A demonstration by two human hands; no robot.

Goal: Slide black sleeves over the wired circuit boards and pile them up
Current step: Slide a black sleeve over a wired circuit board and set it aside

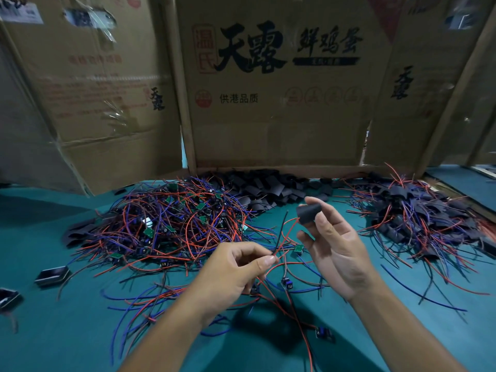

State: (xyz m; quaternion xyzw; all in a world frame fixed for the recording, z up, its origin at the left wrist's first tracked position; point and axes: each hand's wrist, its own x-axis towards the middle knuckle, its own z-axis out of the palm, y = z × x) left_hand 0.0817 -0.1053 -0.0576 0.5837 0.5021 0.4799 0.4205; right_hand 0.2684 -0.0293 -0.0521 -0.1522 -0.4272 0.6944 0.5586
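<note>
Cardboard boxes (281, 84), brown and printed with black and red characters, stand in a row along the far edge of the green felt-covered counter (67, 331). Against the foot of the middle box, at the far edge, lies a loose heap of flat black sleeves (264, 187). On the left half of the counter spreads a big tangle of bare circuit boards with red and blue wires (171, 226), small green boards showing among the strands. Toward the far right corner sits a pile of sleeved boards (418, 210), black tubes with red and blue wires sticking out on all sides. Near the left edge lie two small dark open tubes, one (52, 275) closer to the tangle and the other (9, 298) right at the edge. A few wired boards are scattered on the near middle of the counter, beneath the person's forearms.

The two hands are held apart above the counter's middle. The right hand (336, 248) is raised with its palm turned toward the camera, and its thumb and forefinger pinch a single black sleeve (308, 212). The left hand (236, 272) is curled, and its thumb and forefinger pinch thin red and dark wires (279, 237) that rise toward the sleeve. Whether a wire already enters the sleeve cannot be told.
</note>
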